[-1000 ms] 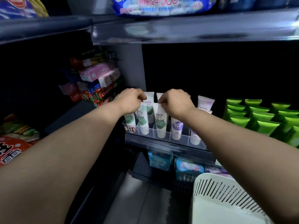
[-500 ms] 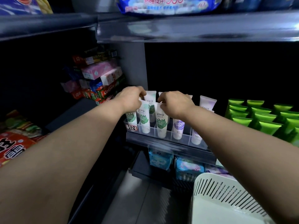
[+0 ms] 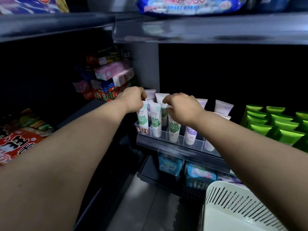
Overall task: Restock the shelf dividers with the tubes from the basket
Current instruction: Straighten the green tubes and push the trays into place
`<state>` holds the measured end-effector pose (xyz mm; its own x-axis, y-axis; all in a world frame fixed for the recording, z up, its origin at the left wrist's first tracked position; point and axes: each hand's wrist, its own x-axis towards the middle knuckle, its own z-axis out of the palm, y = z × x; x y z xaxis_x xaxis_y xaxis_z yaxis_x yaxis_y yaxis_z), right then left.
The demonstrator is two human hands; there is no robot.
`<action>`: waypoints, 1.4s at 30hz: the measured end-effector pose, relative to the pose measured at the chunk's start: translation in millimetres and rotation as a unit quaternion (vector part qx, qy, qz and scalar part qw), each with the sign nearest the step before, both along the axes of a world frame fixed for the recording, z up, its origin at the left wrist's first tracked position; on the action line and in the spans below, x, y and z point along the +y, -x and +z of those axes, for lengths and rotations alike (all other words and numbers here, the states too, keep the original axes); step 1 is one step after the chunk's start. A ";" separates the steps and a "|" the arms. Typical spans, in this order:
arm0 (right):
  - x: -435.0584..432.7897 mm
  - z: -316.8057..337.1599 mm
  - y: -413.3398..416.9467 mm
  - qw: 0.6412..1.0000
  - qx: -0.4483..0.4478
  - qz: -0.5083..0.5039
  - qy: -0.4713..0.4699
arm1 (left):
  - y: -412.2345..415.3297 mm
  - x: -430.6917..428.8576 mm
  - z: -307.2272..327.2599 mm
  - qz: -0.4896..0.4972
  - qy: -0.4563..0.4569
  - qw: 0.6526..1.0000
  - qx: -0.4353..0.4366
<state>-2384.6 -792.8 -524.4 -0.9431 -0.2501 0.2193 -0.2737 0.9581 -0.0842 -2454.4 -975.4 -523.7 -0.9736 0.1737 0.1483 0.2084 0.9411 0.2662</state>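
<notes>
Clear shelf dividers (image 3: 181,140) on the middle shelf hold upright white tubes, green-leaf ones (image 3: 156,121) at the left and purple-label ones (image 3: 191,134) to the right. My left hand (image 3: 133,99) pinches the crimped top of the leftmost green-leaf tube (image 3: 142,120). My right hand (image 3: 182,106) closes on the top of another green-leaf tube (image 3: 173,129) in the third slot. The white slotted basket (image 3: 236,202) sits at the lower right; I see no tubes in its visible part.
Green tubes (image 3: 273,125) fill the shelf to the right. Boxed toothpaste (image 3: 115,77) is stacked at the left behind my left hand. A metal shelf (image 3: 200,29) hangs low overhead. Blue packets (image 3: 169,165) lie on the lower shelf, and red snack bags (image 3: 15,144) at far left.
Both hands stayed at the tube tops, shifting slightly. The view has drifted a little.
</notes>
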 end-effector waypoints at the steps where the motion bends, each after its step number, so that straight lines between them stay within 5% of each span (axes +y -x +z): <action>1: -0.3 1.0 0.6 1.000 0.002 0.000 0.003 | 3.6 1.3 3.1 0.006 -0.035 0.999 0.010; 5: -1.2 4.0 6.1 1.000 0.011 -0.002 0.018 | 23.7 12.0 11.1 0.023 -0.052 0.997 0.060; 14: 5.0 -0.9 18.1 0.998 0.011 -0.011 0.065 | 58.0 31.9 -0.7 0.038 -0.006 0.999 -0.031; 24: 2.1 1.1 13.9 0.998 -0.005 -0.014 0.056 | 60.8 25.6 -1.4 0.058 -0.051 0.997 -0.016; 42: 8.7 -10.9 14.2 0.999 -0.019 -0.030 0.022 | 54.6 34.4 -4.9 0.076 0.033 0.996 0.020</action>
